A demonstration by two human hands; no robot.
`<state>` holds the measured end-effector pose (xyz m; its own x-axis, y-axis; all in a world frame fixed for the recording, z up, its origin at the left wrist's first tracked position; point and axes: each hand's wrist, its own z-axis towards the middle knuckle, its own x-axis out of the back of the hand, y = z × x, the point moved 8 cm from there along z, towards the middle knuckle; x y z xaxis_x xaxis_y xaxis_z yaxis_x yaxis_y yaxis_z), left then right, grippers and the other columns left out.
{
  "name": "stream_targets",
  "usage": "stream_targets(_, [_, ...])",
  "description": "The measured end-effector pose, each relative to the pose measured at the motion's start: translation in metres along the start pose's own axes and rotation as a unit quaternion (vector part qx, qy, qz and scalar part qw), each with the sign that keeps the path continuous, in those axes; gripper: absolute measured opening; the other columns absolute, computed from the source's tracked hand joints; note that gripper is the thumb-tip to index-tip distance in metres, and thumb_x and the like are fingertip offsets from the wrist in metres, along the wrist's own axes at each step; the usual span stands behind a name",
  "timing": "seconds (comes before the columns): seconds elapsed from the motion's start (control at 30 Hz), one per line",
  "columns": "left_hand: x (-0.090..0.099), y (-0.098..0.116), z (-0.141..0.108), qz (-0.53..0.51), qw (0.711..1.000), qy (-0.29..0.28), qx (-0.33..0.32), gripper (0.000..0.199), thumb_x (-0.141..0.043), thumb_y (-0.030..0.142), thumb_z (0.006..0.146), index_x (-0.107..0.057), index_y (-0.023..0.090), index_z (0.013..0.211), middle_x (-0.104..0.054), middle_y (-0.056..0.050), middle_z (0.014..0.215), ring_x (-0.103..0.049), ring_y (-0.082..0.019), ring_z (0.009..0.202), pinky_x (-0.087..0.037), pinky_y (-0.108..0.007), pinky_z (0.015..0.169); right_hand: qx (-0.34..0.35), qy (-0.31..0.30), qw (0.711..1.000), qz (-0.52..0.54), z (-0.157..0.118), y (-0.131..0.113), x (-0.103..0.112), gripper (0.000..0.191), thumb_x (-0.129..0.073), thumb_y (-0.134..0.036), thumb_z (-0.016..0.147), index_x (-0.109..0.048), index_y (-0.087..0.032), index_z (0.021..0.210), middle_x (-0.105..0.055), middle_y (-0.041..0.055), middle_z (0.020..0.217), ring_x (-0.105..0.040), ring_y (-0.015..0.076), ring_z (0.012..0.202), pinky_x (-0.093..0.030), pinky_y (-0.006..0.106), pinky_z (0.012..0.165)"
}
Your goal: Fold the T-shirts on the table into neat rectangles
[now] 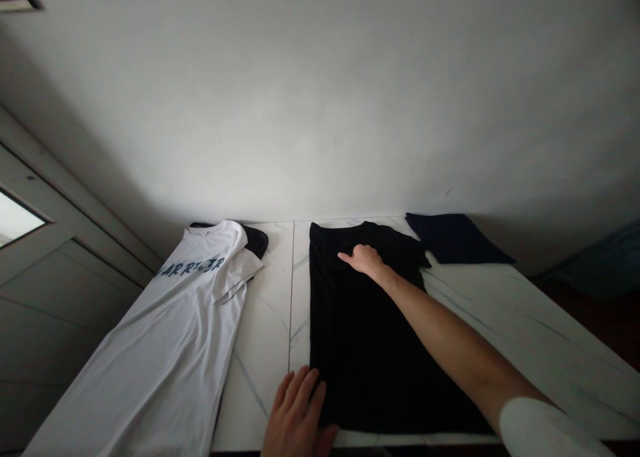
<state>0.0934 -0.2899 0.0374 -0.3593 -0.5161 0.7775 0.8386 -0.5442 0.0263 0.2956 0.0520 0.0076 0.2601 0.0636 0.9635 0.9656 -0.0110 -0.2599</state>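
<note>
A black T-shirt (365,330) lies flat and smoothed out on the white marble table (263,350). My right hand (364,260) rests palm down on its upper part, near the collar, with the fingers pointing left. My left hand (295,414) comes in from the bottom edge of the view, its fingertips at the shirt's lower left edge. Neither hand grips the cloth. To the left lies a white T-shirt (175,330) with dark blue lettering, running off the table's left side.
A dark garment (257,240) shows under the white shirt's top corner. A folded navy cloth (450,240) lies against the wall at the back right. A seam crosses the marble. A white wall rises behind the table, and a door stands at the left.
</note>
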Motion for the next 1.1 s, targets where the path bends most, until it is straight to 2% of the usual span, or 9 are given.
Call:
stream_targets(0.07, [-0.003, 0.001, -0.005, 0.011, 0.999, -0.004, -0.037, 0.046, -0.040, 0.054, 0.099, -0.069, 0.021, 0.112, -0.074, -0.007, 0.116, -0.065, -0.024, 0.112, -0.054, -0.038, 0.090, 0.005, -0.030, 0.999, 0.026, 0.005, -0.004, -0.005, 0.049, -0.067, -0.067, 0.080, -0.075, -0.018, 0.078, -0.073, 0.0156, 0.082, -0.071, 0.0300, 0.084, -0.052, 0.036, 0.071])
stream_targets(0.17, [-0.009, 0.003, -0.013, 0.032, 0.996, -0.031, -0.075, 0.047, -0.046, 0.059, 0.095, -0.069, 0.022, 0.115, -0.074, -0.005, 0.118, -0.064, -0.022, 0.114, -0.054, -0.036, 0.090, 0.016, -0.045, 0.996, 0.079, 0.005, -0.008, -0.010, 0.027, -0.077, -0.049, 0.078, -0.074, -0.023, 0.072, -0.073, 0.0074, 0.076, -0.069, 0.0233, 0.076, -0.049, 0.030, 0.067])
stream_targets(0.37, [-0.010, 0.007, -0.018, 0.053, 0.994, -0.019, -0.091, 0.042, -0.048, 0.052, 0.095, -0.069, 0.022, 0.116, -0.072, -0.008, 0.117, -0.065, -0.023, 0.112, -0.056, -0.037, 0.088, -0.007, 0.016, 0.992, 0.125, 0.011, 0.005, 0.007, 0.017, -0.065, -0.036, 0.089, -0.070, -0.021, 0.084, -0.072, 0.0041, 0.081, -0.067, 0.0183, 0.078, -0.043, 0.027, 0.067])
stream_targets(0.5, [-0.014, 0.009, -0.021, 0.019, 0.998, -0.008, -0.063, 0.036, -0.043, 0.043, 0.099, -0.069, 0.024, 0.113, -0.072, -0.006, 0.116, -0.065, -0.021, 0.110, -0.057, -0.035, 0.087, -0.026, 0.037, 0.986, 0.160, 0.013, 0.011, 0.005, 0.008, -0.066, -0.027, 0.088, -0.067, -0.021, 0.092, -0.071, 0.0042, 0.090, -0.066, 0.0173, 0.082, -0.044, 0.025, 0.069])
stream_targets(0.63, [-0.017, 0.003, -0.033, -0.012, 0.999, 0.036, 0.032, 0.036, -0.035, 0.034, 0.100, -0.068, 0.022, 0.108, -0.070, -0.010, 0.110, -0.067, -0.022, 0.100, -0.059, -0.034, 0.078, -0.036, 0.037, 0.980, 0.192, 0.009, 0.012, -0.008, 0.018, -0.060, -0.026, 0.093, -0.063, -0.021, 0.110, -0.071, 0.0044, 0.095, -0.066, 0.0150, 0.077, -0.047, 0.024, 0.068])
stream_targets(0.77, [-0.027, -0.003, -0.040, -0.043, 0.993, -0.014, 0.105, 0.028, -0.038, 0.026, 0.099, -0.066, 0.021, 0.103, -0.068, -0.009, 0.095, -0.066, -0.021, 0.083, -0.058, -0.034, 0.073, -0.027, 0.014, 0.974, 0.224, 0.006, 0.011, -0.015, 0.028, -0.067, -0.032, 0.089, -0.062, -0.020, 0.114, -0.072, 0.0044, 0.095, -0.067, 0.0144, 0.070, -0.050, 0.024, 0.065])
stream_targets(0.9, [-0.026, 0.000, -0.036, -0.044, 0.993, -0.012, 0.105, 0.027, -0.038, 0.019, 0.099, -0.065, 0.022, 0.095, -0.068, -0.007, 0.090, -0.065, -0.020, 0.080, -0.055, -0.034, 0.071, 0.002, 0.022, 0.974, 0.227, 0.008, 0.008, -0.009, 0.049, -0.080, -0.031, 0.076, -0.063, -0.017, 0.120, -0.072, 0.0078, 0.103, -0.070, 0.0203, 0.090, -0.052, 0.028, 0.078])
stream_targets(1.0, [-0.021, 0.005, -0.030, -0.038, 0.995, 0.041, 0.087, 0.027, -0.039, 0.021, 0.100, -0.064, 0.022, 0.089, -0.068, -0.006, 0.088, -0.065, -0.020, 0.081, -0.053, -0.034, 0.072, 0.010, 0.041, 0.981, 0.189, 0.011, 0.010, -0.004, 0.053, -0.078, -0.028, 0.078, -0.062, -0.018, 0.127, -0.071, 0.0100, 0.115, -0.069, 0.0217, 0.103, -0.052, 0.029, 0.087])
stream_targets(1.1, [-0.017, 0.008, -0.025, -0.021, 0.996, 0.080, 0.044, 0.035, -0.036, 0.032, 0.102, -0.067, 0.022, 0.090, -0.070, -0.007, 0.091, -0.066, -0.021, 0.085, -0.053, -0.034, 0.074, 0.014, 0.010, 0.990, 0.142, 0.011, 0.011, -0.009, 0.062, -0.082, -0.029, 0.074, -0.059, -0.017, 0.131, -0.068, 0.0130, 0.124, -0.067, 0.0251, 0.111, -0.050, 0.032, 0.093])
